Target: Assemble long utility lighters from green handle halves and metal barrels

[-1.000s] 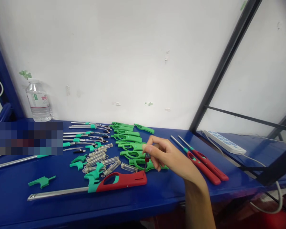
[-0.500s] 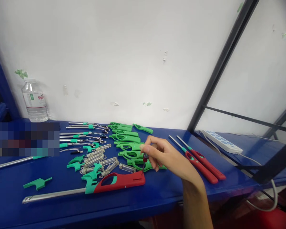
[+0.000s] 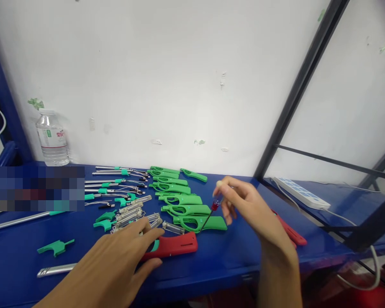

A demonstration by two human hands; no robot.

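My left hand (image 3: 125, 252) lies over the red long-necked lighter (image 3: 179, 244), with thumb and fingers on either side of its body. It hides the middle of the lighter, while the metal tube (image 3: 56, 270) sticks out at the left. My right hand (image 3: 244, 201) pinches the red and clear handle of a small screwdriver (image 3: 215, 205). Its thin shaft slants down to the left, the tip close to the lighter's right end; whether they touch I cannot tell. Behind are green lighter shells (image 3: 182, 199) in a column and clear fuel tanks (image 3: 130, 214), partly covered by my left hand.
Metal tubes with wires (image 3: 115, 184) lie at the back left, near a water bottle (image 3: 53, 141). A loose green trigger piece (image 3: 56, 247) is at front left. Red lighters (image 3: 291, 231) lie behind my right wrist. A power strip (image 3: 301, 192) sits beyond the dark post (image 3: 288, 102).
My left hand has come in from the lower left onto the red lighter. My right hand has moved right, drawing the screwdriver away from the lighter's end and tilting it more.
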